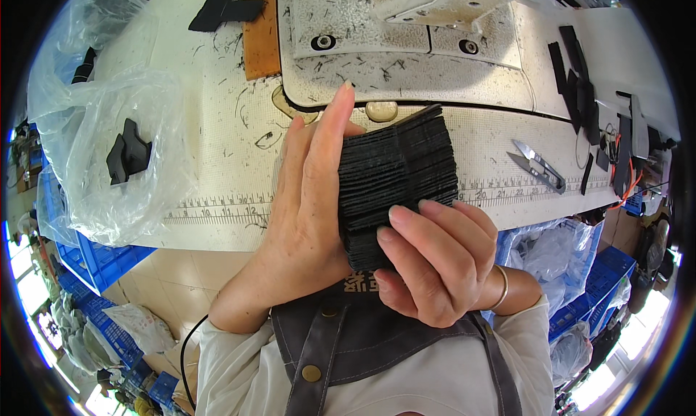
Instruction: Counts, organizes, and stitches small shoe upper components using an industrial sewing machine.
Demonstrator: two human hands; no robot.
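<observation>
Seeing, from the head, a clear plastic bag at the left of the pale table, with black pieces in or on it; cannot tell which. Finding more flat black pieces farther up, just beside a brown strip. Facing a dusty machine base straight ahead, beyond the stack of black strips, with a tan knob near the stack's far end. Noting snips to the right, blades apart, then loose black strips farther over.

Holding the stack between both hands, layers showing edge-on. Laying the left hand along its left side, fingers gripping but long and nearly straight, pointing away from the body; cannot see every fingertip. Curling the right hand from the lower right, fingertips closed against the stack's near part, bangle at the wrist.

Crossing the table's front edge, in view, with the stack's near end, close to the dark apron; cannot tell whether touching the table. Having ruler-marked table between bag and left hand, and again between stack and snips.
</observation>
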